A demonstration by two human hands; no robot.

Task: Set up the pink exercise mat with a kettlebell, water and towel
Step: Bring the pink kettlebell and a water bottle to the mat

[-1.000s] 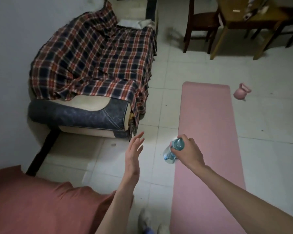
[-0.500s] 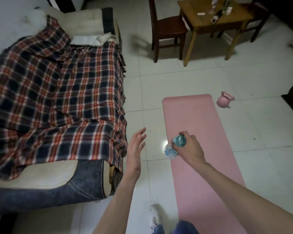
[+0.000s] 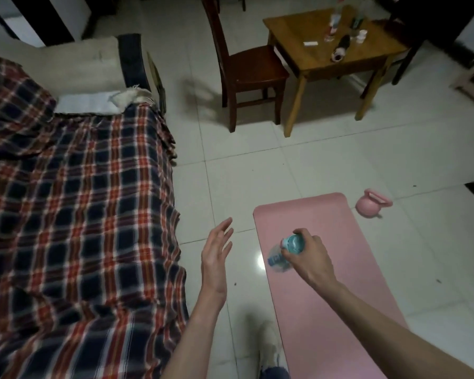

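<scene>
While right hand [image 3: 309,258] grips water bottle [image 3: 285,251] over pink mat [image 3: 326,296], left hand [image 3: 216,255] hangs wide, fingers straight; kettlebell [image 3: 371,205] on floor just beside mat.

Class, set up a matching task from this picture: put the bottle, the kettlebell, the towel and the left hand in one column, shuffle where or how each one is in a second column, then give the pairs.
Column one:
1. bottle
2. kettlebell
3. towel
4. left hand

Column two:
A. on the floor beside the mat's far corner
B. open, holding nothing
C. gripped by the right hand above the mat
D. on the sofa, at the top edge of the plaid blanket

Pairs: 1-C, 2-A, 3-D, 4-B
</scene>
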